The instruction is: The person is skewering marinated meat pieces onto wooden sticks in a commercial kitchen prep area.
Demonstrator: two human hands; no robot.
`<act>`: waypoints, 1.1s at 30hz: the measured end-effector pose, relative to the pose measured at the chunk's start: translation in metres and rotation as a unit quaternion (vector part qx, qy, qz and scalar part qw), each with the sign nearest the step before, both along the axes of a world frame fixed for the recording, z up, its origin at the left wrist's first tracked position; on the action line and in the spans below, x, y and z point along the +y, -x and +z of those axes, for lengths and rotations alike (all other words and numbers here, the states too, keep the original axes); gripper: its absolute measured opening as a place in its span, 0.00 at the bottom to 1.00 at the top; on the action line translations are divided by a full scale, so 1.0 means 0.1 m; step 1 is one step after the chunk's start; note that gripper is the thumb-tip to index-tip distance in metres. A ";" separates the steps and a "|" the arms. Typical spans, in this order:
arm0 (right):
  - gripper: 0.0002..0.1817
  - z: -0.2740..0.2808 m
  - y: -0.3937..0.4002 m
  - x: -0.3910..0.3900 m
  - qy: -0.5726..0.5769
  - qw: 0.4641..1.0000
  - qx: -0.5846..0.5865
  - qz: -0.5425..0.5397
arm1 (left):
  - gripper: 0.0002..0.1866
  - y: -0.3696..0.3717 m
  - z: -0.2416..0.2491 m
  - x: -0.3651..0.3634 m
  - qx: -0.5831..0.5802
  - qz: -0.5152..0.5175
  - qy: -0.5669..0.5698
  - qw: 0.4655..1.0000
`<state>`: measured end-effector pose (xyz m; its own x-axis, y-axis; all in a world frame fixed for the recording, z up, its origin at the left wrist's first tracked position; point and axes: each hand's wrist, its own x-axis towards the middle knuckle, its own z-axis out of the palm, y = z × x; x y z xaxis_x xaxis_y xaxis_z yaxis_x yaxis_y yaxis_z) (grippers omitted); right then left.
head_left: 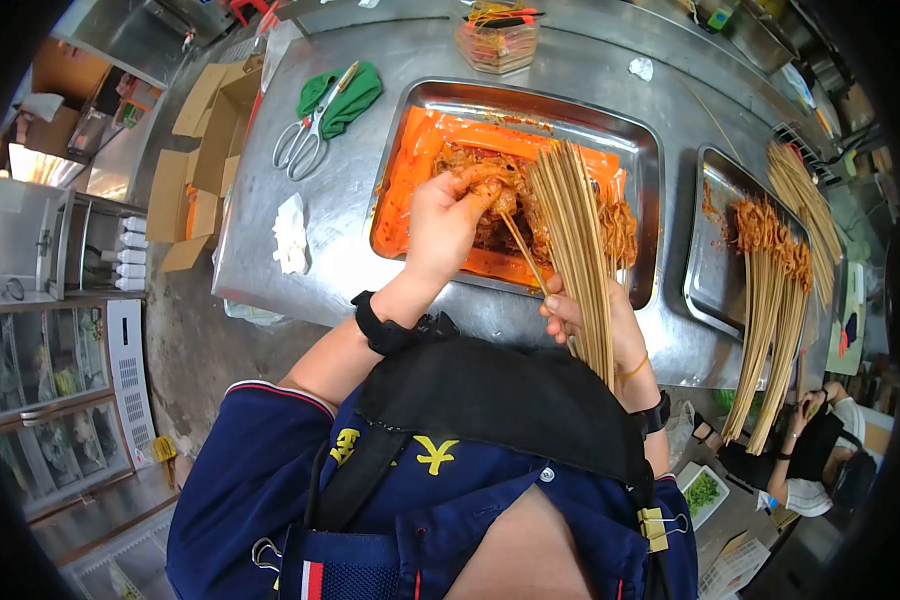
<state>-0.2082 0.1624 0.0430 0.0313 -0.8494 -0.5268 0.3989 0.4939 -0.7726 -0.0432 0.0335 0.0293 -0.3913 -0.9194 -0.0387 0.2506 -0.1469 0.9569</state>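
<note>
My left hand [448,222] is closed, thumb and fingers pinching a piece of sauce-coated meat [500,192] at the tip of a bamboo skewer [520,245]. With its fingers round that skewer's lower end, my right hand [568,308] also carries a thick bundle of bamboo skewers [578,240]. Part of this hand is hidden behind the bundle. Both hands are over a large metal tray [658,180] holding red-orange sauce and marinated meat. Several finished-looking meat skewers [622,235] lie at the tray's right side, partly behind the bundle.
A second metal tray [703,280] on the right holds meat skewers [760,260], their sticks overhanging the table edge. Scissors [310,130] and a green cloth [355,100] lie at the left, above crumpled tissue [291,235]. A plastic container [497,45] stands behind. Another person [805,440] sits at lower right.
</note>
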 end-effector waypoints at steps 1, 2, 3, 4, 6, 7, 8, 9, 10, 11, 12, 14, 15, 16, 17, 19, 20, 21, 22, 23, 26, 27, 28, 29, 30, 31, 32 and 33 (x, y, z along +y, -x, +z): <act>0.08 0.00 0.00 0.00 0.000 1.000 0.001 -0.003 | 0.09 0.01 -0.02 0.01 -0.033 0.021 0.043 0.998; 0.08 0.01 0.00 0.00 -0.001 1.000 0.001 -0.006 | 0.09 0.02 -0.05 0.04 -0.065 0.042 0.087 0.993; 0.08 0.00 -0.01 0.00 0.002 1.000 0.000 -0.008 | 0.09 0.04 -0.08 0.07 -0.097 0.063 0.130 0.985; 0.08 -0.02 -0.01 0.00 0.004 1.000 -0.001 -0.011 | 0.09 0.06 -0.09 0.09 -0.086 0.063 0.128 0.986; 0.08 -0.02 0.00 0.01 0.005 1.000 0.000 -0.016 | 0.10 0.09 -0.11 0.14 -0.064 0.067 0.123 0.988; 0.08 -0.02 -0.01 0.00 0.006 1.000 0.002 -0.018 | 0.10 0.10 -0.14 0.17 -0.073 0.053 0.122 0.988; 0.08 -0.01 -0.01 0.00 0.006 1.000 0.004 -0.019 | 0.10 0.12 -0.18 0.22 -0.081 0.038 0.122 0.988; 0.08 -0.02 -0.01 -0.01 0.007 1.000 0.003 -0.022 | 0.10 0.14 -0.21 0.28 -0.090 0.024 0.121 0.988; 0.08 -0.04 0.01 -0.01 0.008 1.000 0.003 -0.026 | 0.10 0.16 -0.18 0.34 -0.097 0.004 0.120 0.988; 0.08 -0.06 0.02 -0.01 0.009 1.000 0.002 -0.029 | 0.09 0.15 -0.15 0.37 -0.101 -0.025 0.113 0.988; 0.08 -0.06 0.03 -0.01 0.008 0.999 0.005 -0.031 | 0.09 0.15 -0.12 0.41 -0.104 -0.053 0.105 0.988; 0.08 -0.07 0.03 0.00 0.005 0.999 0.012 -0.033 | 0.09 0.14 -0.12 0.40 -0.131 -0.083 0.102 0.983; 0.08 -0.05 0.03 0.00 0.003 0.999 0.017 -0.032 | 0.10 0.15 -0.15 0.37 -0.129 -0.057 0.102 0.985; 0.08 -0.02 0.02 0.00 0.002 0.999 0.022 -0.031 | 0.10 0.17 -0.17 0.34 -0.128 -0.032 0.102 0.986; 0.08 0.00 0.01 0.00 0.000 0.999 0.026 -0.031 | 0.10 0.19 -0.18 0.31 -0.126 -0.007 0.103 0.987; 0.07 0.01 -0.01 0.01 -0.003 0.999 0.031 -0.033 | 0.08 0.21 -0.21 0.32 -0.099 -0.011 0.077 0.992; 0.07 0.01 -0.02 0.00 -0.002 0.999 0.034 -0.032 | 0.07 0.22 -0.27 0.32 -0.094 -0.005 0.091 0.991; 0.07 0.02 -0.02 -0.01 -0.010 0.999 0.039 -0.027 | 0.07 0.21 -0.32 0.30 -0.091 0.003 0.107 0.990; 0.07 0.03 -0.02 -0.02 -0.017 0.999 0.043 -0.021 | 0.07 0.18 -0.36 0.28 -0.096 0.004 0.110 0.989; 0.07 0.04 -0.03 -0.02 -0.026 0.998 0.047 -0.017 | 0.09 0.15 -0.39 0.26 -0.101 0.003 0.112 0.989; 0.07 0.01 -0.01 -0.02 -0.017 0.999 0.046 -0.020 | 0.13 0.10 -0.31 0.21 -0.164 0.007 0.104 0.981; 0.07 0.01 0.00 -0.02 -0.018 0.999 0.037 -0.026 | 0.14 0.06 -0.27 0.17 -0.194 0.010 0.100 0.976; 0.07 0.01 0.01 -0.01 -0.019 0.999 0.028 -0.032 | 0.13 0.01 -0.27 0.11 -0.141 0.025 0.087 0.986; 0.07 0.00 0.02 -0.01 -0.020 0.999 0.018 -0.039 | 0.13 -0.11 -0.30 0.00 -0.153 0.028 0.098 0.983; 0.07 -0.01 0.03 -0.01 -0.018 0.999 0.018 -0.042 | 0.12 -0.25 -0.41 -0.13 -0.184 0.052 0.117 0.975; 0.07 -0.02 0.05 0.00 -0.015 0.999 0.018 -0.046 | 0.11 -0.38 -0.49 -0.24 -0.215 0.075 0.136 0.964; 0.08 -0.04 0.06 0.00 -0.014 0.999 0.017 -0.049 | 0.09 -0.48 -0.44 -0.29 -0.295 0.076 0.125 0.944; 0.08 -0.04 0.07 0.01 -0.015 0.998 0.017 -0.051 | 0.08 -0.56 -0.38 -0.33 -0.374 0.077 0.113 0.917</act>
